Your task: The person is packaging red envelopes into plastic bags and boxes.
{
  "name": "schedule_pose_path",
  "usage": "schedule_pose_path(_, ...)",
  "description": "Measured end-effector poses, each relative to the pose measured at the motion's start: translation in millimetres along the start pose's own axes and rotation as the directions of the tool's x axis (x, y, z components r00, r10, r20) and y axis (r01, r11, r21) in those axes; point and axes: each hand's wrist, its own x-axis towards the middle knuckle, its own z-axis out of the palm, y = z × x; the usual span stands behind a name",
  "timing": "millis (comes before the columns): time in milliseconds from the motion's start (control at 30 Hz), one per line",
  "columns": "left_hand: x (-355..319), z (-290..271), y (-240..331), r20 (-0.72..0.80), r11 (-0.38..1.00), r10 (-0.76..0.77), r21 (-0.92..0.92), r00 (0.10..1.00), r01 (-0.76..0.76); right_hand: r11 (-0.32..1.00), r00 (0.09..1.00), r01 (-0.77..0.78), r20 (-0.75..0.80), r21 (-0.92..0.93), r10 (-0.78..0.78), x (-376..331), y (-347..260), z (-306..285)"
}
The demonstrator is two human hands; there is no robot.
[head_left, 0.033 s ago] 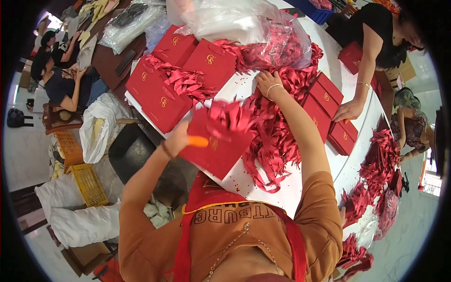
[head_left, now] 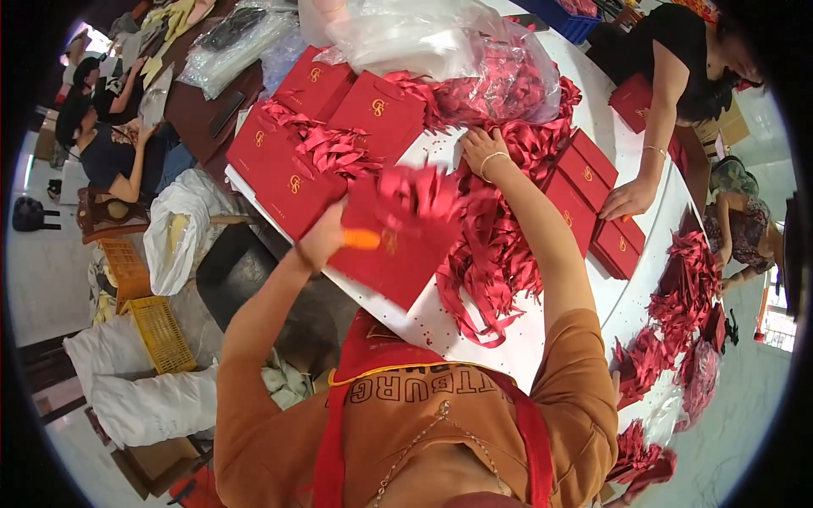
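My left hand [head_left: 323, 239] grips the near-left edge of a red paper gift bag [head_left: 381, 267]. An orange cover sits on its thumb, pressed on the bag's face. Red ribbon handles [head_left: 415, 193], blurred by motion, hang loose across the top of this bag; whether more than one bag is in the grip, I cannot tell. My right hand [head_left: 484, 151] rests on the white table, fingers apart, at the edge of a heap of red ribbons [head_left: 500, 245]. Flat red bags [head_left: 279, 173] with gold marks lie beyond my left hand, some with ribbons on top.
Clear plastic bags [head_left: 406, 42] cover ribbons at the far side. Stacked red bags [head_left: 584, 199] stand right, under a co-worker's hand [head_left: 628, 199]. More ribbon bundles [head_left: 686, 279] lie at the far right. Left of the table are a black chair [head_left: 241, 271] and a yellow crate [head_left: 165, 334].
My left hand has moved slightly right and away from me with the red gift bag. My right hand stays in place.
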Motion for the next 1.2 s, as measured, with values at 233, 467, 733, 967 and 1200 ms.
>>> schedule_pose_path(233,159,-15,-25,-0.135,0.924,0.085,-0.359,0.987,-0.128,0.984,0.989,0.077,0.133,-0.161,-0.056,-7,-2,16)
schedule_pose_path(467,207,-38,-45,-0.105,0.873,-0.442,-0.281,0.891,0.4,0.951,0.903,0.094,0.426,-0.295,0.044,-19,-6,17)
schedule_pose_path(733,211,-46,-38,-0.085,0.82,-0.552,-0.238,0.83,0.521,0.914,0.868,0.214,0.497,-0.345,-0.016,-13,2,27)
schedule_pose_path(967,220,-40,-46,-0.159,0.844,-0.535,-0.076,0.83,0.53,0.959,0.805,0.064,0.553,0.276,-0.213,-49,23,-50)
schedule_pose_path(1200,229,-75,-91,-0.493,0.749,-0.322,0.388,0.808,0.536,0.972,0.881,0.002,0.459,0.236,-0.113,-58,-2,-81)
